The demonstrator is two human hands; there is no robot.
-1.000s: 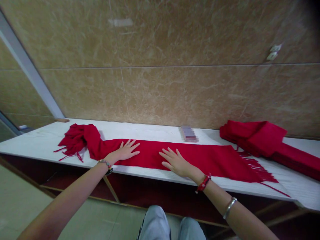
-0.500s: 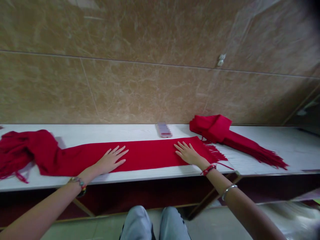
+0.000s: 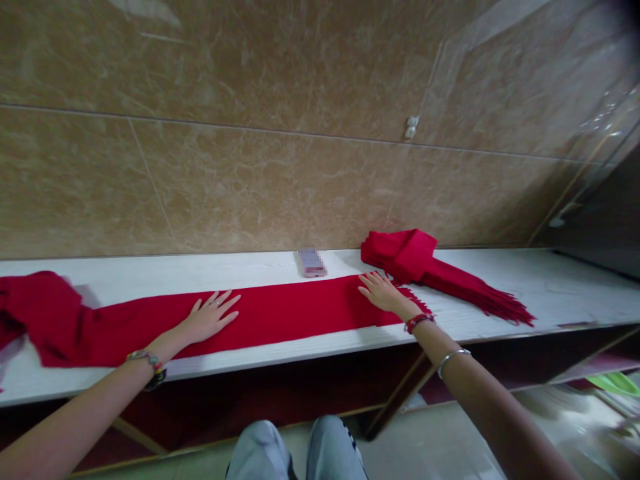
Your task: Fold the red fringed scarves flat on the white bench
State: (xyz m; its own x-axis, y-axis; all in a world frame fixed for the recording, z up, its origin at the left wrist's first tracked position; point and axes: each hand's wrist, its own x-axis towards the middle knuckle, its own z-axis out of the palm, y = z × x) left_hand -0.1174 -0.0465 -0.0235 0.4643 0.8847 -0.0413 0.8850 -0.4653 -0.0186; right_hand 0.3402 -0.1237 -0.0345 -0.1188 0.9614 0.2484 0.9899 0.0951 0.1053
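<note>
"Scarf first — where does it lie?"

"Red scarf [image 3: 295,310], lengthwise along the white bench [image 3: 150,272], bunched at the left end."

"What has just changed?"

"The right hand [image 3: 381,293] has shifted out close to the fringe [image 3: 419,300]; the left hand [image 3: 207,319] stays on the cloth — so the smooth stretch between them is longer."

"And the grip?"

"Both hands are spread, fingers apart, palms down on the scarf, with no pinch visible."

"Farther out?"

"A second red scarf [image 3: 400,252], folded over, just behind the fringe; a blurred, phone-like object [image 3: 311,262] near the wall [image 3: 250,180]."
</note>
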